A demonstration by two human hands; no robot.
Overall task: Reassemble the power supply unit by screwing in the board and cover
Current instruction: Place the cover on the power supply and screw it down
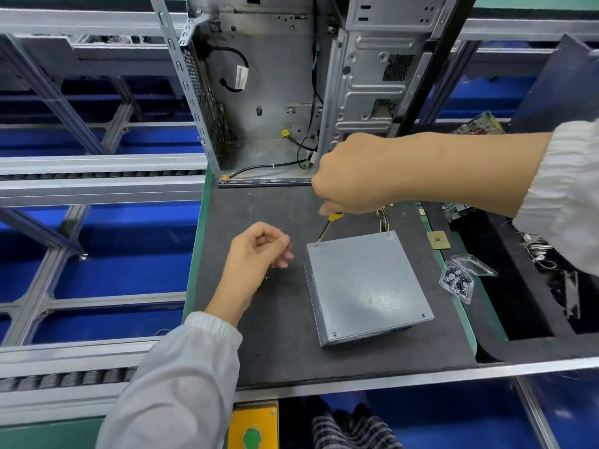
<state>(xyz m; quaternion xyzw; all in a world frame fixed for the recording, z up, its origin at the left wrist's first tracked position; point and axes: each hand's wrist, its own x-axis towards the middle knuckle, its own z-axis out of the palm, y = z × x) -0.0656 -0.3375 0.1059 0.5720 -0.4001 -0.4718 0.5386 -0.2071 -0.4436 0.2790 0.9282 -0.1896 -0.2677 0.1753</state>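
On the desk, centre right of the frame: the power supply unit lies flat on the dark mat, grey cover facing up, with a bundle of wires coming out at its far edge.
Right hand: it comes in from the right of the frame; its fingers are closed around the yellow handle of a screwdriver.
Screwdriver: it is tilted, and its tip stands on a screw at the far left corner of the cover.
Left hand: it is raised over the mat, left of the unit and apart from it; the fingers are curled loosely, and I cannot tell if they hold something.
Loose screws: small dark pieces lie on the mat, just under the left hand.
Right of the unit: a clear plastic box with small dark parts stands open at the green edge of the desk.
Upper centre of the frame: an open computer case stands upright behind the mat, with black cables inside.
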